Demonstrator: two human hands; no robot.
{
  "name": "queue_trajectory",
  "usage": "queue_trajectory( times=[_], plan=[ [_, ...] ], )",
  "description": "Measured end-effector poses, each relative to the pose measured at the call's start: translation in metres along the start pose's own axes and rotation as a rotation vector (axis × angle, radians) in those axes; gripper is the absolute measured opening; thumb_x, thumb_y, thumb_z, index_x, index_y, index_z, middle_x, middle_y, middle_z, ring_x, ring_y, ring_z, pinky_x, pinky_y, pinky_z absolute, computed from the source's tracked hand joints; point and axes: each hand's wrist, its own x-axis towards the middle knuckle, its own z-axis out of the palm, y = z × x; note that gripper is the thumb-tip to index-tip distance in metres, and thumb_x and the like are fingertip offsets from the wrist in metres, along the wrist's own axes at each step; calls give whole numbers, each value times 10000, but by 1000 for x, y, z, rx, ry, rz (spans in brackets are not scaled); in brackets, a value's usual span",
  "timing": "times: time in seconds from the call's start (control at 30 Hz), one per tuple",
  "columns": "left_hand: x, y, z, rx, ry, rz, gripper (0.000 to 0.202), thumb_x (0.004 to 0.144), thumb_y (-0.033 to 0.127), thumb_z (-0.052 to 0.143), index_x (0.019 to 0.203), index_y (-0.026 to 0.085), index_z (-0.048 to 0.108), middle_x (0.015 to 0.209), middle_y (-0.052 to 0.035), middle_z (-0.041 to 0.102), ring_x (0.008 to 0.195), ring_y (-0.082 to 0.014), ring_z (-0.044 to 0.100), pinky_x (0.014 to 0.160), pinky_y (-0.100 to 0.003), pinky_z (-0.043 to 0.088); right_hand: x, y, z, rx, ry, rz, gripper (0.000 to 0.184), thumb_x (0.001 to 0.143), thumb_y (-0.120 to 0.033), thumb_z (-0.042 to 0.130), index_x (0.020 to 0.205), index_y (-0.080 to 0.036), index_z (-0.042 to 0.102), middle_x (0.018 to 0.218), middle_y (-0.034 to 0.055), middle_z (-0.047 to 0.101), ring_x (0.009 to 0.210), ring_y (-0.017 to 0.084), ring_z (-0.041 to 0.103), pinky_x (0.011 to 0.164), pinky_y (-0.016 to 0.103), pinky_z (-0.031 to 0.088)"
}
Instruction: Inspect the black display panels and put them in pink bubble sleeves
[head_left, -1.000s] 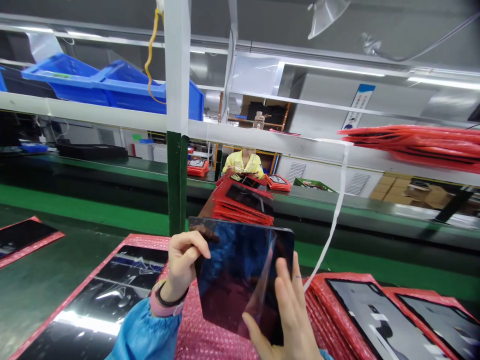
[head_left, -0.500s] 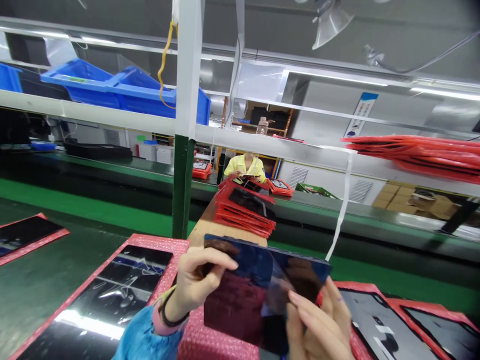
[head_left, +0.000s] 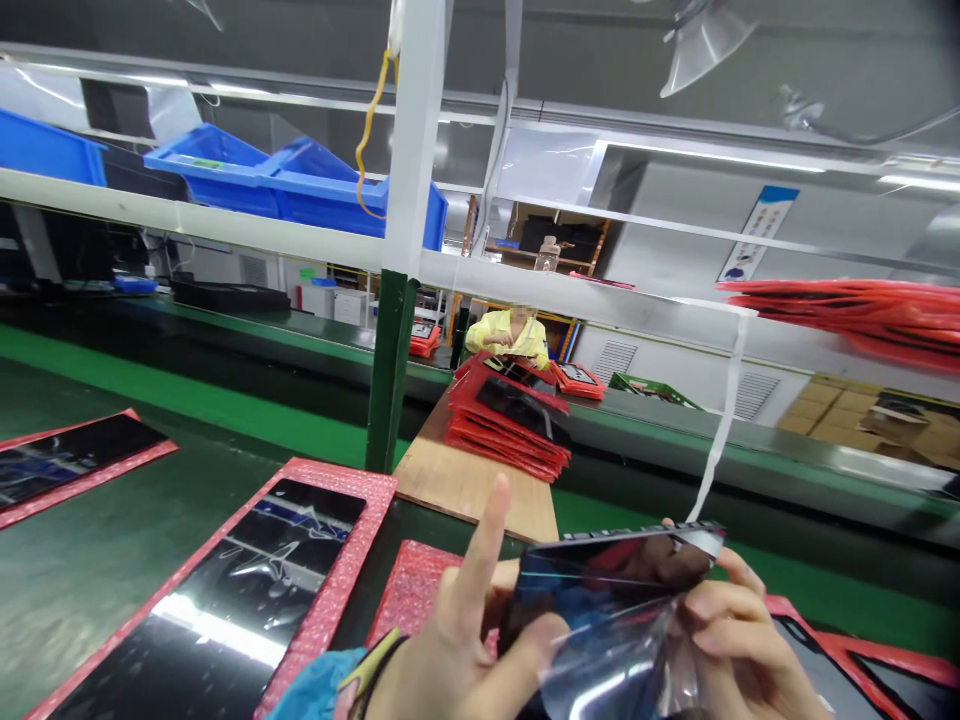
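Creasing is the chief risk for the glossy dark sheet (head_left: 611,590), which is held bowed in the air at the near right. A fold could be set if the bend were tightened, and its curled near part could be scuffed if dragged across a pouch edge. The right hand (head_left: 739,640) is closed on the sheet's right edge, its fingers (head_left: 720,605) pinched around it. Against the left side the left hand (head_left: 457,665) is pressed, with the index finger (head_left: 486,535) raised clear; whether the other fingers grip behind the sheet is hidden. A slip from that lighter hold could let the sheet fall onto the pink bubble-wrap pouch (head_left: 412,580) just beside it, or toward the dark panel (head_left: 225,600) lying in its pouch further left. The sheet's lowest part is cut off by the bottom of the view, and its reflections leave it unclear whether a rigid panel lies under a loose film. Far ahead, a stack of red pouches (head_left: 510,430) is set on a wooden board (head_left: 472,490), and beyond it a co-worker in a yellow top (head_left: 514,335) is seated, with the hands hard to make out.
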Motion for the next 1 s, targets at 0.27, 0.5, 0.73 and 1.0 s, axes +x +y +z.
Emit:
queue_trajectory(
  times=[0.27, 0.5, 0.73, 1.0],
  plan=[
    [-7, -22, 17, -72, -108, -3, 975, 835, 374, 641, 1522, 299, -47, 1134, -137, 674, 864, -232, 680, 717, -319, 550, -9, 32, -1, 248, -14, 329, 374, 725, -362, 751, 554, -204, 458, 676, -23, 474, 679, 165, 523, 805, 520, 499],
    [-2, -33, 18, 75, -94, 186, 785, 877, 354, 559, 1531, 297, 130, 1082, -125, 694, 750, -210, 685, 602, -281, 540, -3, 29, 10, 446, -22, 363, 358, 712, -374, 768, 562, -199, 494, 669, -27, 460, 671, 149, 525, 677, 371, 525],
    [3, -12, 9, 139, -57, 132, 605, 875, 244, 552, 1434, 347, 344, 993, -65, 700, 686, -181, 654, 709, -289, 543, -5, 33, -3, 418, -65, 556, 340, 692, -285, 786, 544, -189, 496, 673, -14, 488, 757, 169, 566, 725, 344, 488],
    [13, 4, -1, -248, -141, -99, 508, 890, 291, 564, 1361, 359, 388, 1039, -45, 638, 902, -189, 610, 826, -318, 471, 4, 30, -10, 297, -54, 785, 338, 604, -346, 824, 547, -204, 523, 652, -9, 516, 666, 146, 531, 627, 287, 466]
  ],
)
